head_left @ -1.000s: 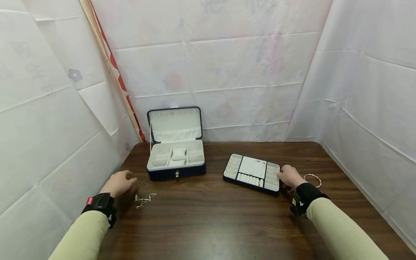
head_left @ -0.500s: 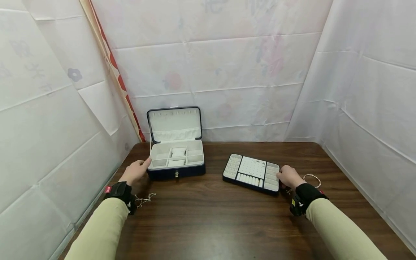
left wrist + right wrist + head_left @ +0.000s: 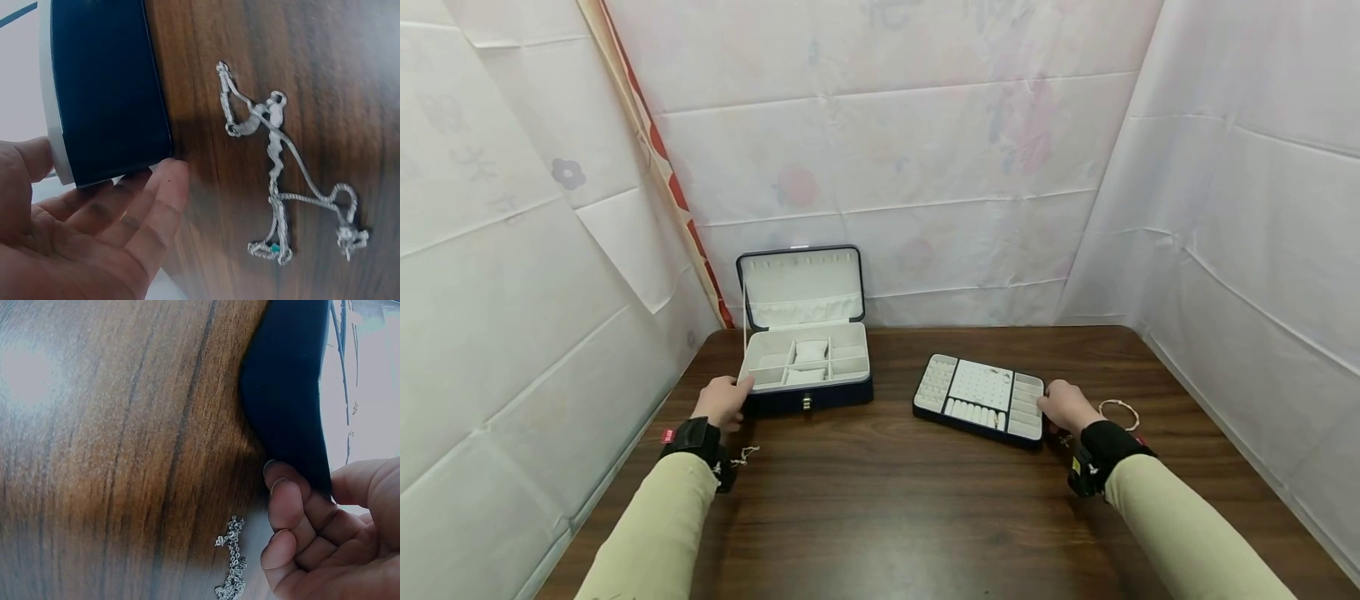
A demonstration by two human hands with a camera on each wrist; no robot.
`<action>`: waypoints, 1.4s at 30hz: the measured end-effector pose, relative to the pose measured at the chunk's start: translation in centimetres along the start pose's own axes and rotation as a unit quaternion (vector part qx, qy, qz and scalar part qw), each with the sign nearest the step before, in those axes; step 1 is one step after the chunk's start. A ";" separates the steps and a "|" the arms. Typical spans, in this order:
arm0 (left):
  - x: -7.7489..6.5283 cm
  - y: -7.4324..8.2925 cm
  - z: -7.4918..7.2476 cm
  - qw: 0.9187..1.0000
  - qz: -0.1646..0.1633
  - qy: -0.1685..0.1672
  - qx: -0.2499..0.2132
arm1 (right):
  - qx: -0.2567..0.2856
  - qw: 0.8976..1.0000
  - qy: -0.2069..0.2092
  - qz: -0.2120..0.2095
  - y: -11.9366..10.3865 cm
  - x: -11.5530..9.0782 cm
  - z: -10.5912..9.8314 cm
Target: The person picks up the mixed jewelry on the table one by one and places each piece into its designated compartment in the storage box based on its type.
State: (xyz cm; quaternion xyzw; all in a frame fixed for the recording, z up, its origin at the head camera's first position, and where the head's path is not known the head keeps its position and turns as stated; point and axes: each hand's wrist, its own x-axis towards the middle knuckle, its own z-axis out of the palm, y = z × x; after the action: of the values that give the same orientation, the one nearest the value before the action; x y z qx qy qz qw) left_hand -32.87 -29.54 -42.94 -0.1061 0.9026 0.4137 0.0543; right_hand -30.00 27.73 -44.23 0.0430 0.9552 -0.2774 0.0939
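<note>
A navy jewelry box (image 3: 842,397) with its lid raised stands at the table's back left, its white compartments holding small cushions. My left hand (image 3: 722,402) holds its front left corner; the left wrist view shows the thumb over the pale rim and the fingers along the navy side (image 3: 106,94). Below that hand lies a tangled silver chain (image 3: 275,156) with a small turquoise bead. On the right, my right hand (image 3: 1067,407) pinches the right end of a navy-edged jewelry tray (image 3: 973,384), thumb above and fingers curled beneath. A silver chain (image 3: 232,565) lies near those fingers.
A thin gold-toned bangle (image 3: 1118,402) lies on the brown wooden table (image 3: 880,517), just beyond the right wrist. White cloth sheets (image 3: 955,167) hang behind the table and on both sides. Small jewelry pieces sit on the tray's pad and ring rolls.
My left hand has moved right and forward from beside the silver chain to the box's left corner, and its wrist now partly covers the chain. The right hand has stayed on the tray.
</note>
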 end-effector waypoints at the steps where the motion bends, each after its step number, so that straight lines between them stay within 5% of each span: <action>1: 0.2 -0.1 0.0 1.000 -0.003 0.002 -0.008 | -0.002 1.000 0.000 0.000 0.0 0.0 0.0; 12: 1.2 -0.2 0.0 0.996 -0.049 0.019 -0.069 | -0.003 1.000 0.002 -0.008 0.3 0.0 0.1; 19: 1.0 0.7 0.4 0.995 -0.077 0.066 0.006 | 0.001 1.000 -0.003 0.002 0.7 0.3 0.2; 26: 0.2 1.4 0.7 0.994 -0.045 0.098 0.010 | 0.020 1.000 -0.002 -0.010 1.1 0.2 0.2; 42: -1.1 2.0 -0.1 0.996 -0.029 0.069 -0.050 | 0.106 0.994 0.014 -0.025 1.6 -1.0 -1.4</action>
State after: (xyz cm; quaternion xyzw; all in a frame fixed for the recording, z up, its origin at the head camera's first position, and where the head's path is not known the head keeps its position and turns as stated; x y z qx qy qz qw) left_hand -32.23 -28.23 -41.20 -0.1634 0.8790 0.4479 -0.0009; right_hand -28.98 29.79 -43.72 0.0330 0.9223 -0.3789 0.0686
